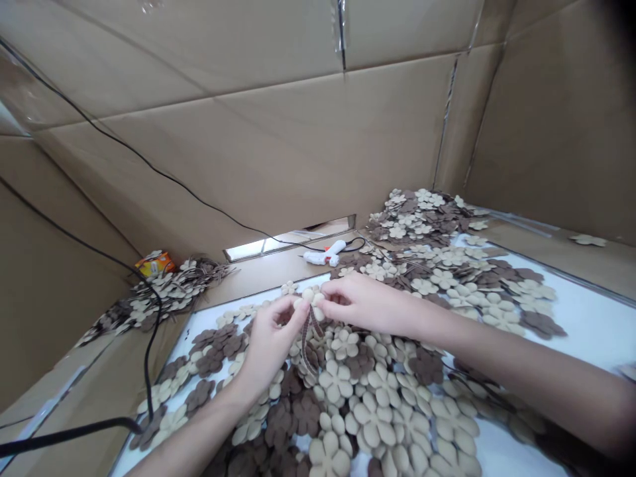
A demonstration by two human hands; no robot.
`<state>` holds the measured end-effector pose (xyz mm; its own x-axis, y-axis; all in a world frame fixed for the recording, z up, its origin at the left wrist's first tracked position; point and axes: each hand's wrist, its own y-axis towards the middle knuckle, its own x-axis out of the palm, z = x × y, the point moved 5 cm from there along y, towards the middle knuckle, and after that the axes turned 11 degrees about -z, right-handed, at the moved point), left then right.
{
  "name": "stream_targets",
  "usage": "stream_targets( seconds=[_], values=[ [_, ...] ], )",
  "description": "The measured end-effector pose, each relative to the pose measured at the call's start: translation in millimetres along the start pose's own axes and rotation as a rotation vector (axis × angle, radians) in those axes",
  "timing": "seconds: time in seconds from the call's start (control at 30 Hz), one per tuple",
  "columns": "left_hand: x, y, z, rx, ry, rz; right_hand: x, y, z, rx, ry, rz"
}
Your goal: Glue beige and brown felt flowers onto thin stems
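Near the middle of the view, a cream fabric flower (313,296) is pinched between my two hands. My left hand (273,331) is closed on its left side, thumb and forefinger together. My right hand (345,301) is closed on its right side. A brown patterned ribbon (305,344) hangs in a loop just below the flower, close to my left fingertips. Beneath my hands, cream flowers (373,417) and brown flowers (305,412) lie spread in overlapping layers on a white board (586,324).
A white glue gun (325,254) lies behind my hands, near a slot in the cardboard wall (278,165). A flower pile (422,215) stands back right. At the left are another pile (171,291), an orange-yellow packet (155,264) and a black cable (154,331).
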<state>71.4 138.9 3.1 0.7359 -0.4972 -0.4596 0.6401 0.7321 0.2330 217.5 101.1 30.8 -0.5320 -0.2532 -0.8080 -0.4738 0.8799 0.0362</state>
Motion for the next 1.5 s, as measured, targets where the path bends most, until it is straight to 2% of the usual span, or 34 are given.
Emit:
stream_targets(
  seconds=[0.17, 0.3, 0.43, 0.67, 1.07, 1.33, 1.5],
  values=[
    [1.9, 0.0, 1.1, -0.01, -0.009, -0.09, 0.0, 1.4, 3.3, 0.019, 0.034, 0.024],
    [1.5, -0.6, 8.4, 0.039, 0.01, -0.183, -0.9, 2.4, 5.4, 0.013, 0.088, 0.0],
    [0.7, 0.2, 10.3, -0.01, 0.037, -0.21, 0.0, 1.9, 4.4, -0.013, 0.13, -0.058],
    [5.2, 1.3, 4.4, -0.092, -0.106, -0.238, 2.4, 0.9, 0.0, -0.038, 0.138, -0.11],
    [-3.4, 0.6, -0.3, -0.082, -0.105, -0.018, 2.4, 0.0, 5.3, -0.007, 0.225, -0.017],
    [-3.0, -0.9, -2.2, -0.091, -0.098, 0.086, 27.2, 7.8, 8.7, 0.012, 0.426, -0.233],
    [-3.0, -1.2, -2.4, -0.095, -0.12, 0.104, 32.8, 10.2, 0.6, -0.107, 0.581, -0.313]
  ],
)
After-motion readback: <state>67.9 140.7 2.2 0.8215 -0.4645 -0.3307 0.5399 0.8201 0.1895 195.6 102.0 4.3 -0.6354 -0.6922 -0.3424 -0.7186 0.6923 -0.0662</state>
